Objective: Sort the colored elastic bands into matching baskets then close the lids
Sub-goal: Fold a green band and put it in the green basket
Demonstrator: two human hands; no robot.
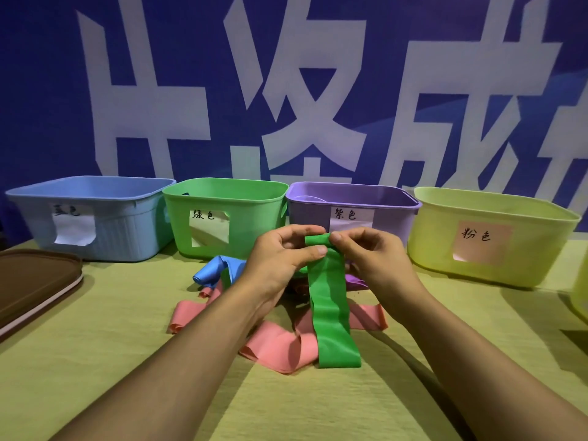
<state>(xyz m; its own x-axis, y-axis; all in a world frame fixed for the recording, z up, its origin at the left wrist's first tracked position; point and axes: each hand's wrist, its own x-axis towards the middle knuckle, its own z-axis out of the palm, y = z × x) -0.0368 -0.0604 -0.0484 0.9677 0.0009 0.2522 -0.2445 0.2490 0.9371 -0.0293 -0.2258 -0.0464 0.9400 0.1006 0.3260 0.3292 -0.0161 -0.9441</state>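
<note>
Sorting step: left hand (283,253) and right hand (366,253) both pinched green band (331,307) top. Next, judged: drop into green basket (222,189), beyond left hand.

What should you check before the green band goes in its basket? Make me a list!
1. Both hands hold the green band: ok, left hand and right hand pinch its top end.
2. Green basket open: ok, no lid on it.
3. Band hanging free of the pink bands: cannot tell, its lower end lies over them.
4. Path to the basket: ok, it stands just behind the left hand.
5. Lid ready: cannot tell, only a brown lid shows.
</note>
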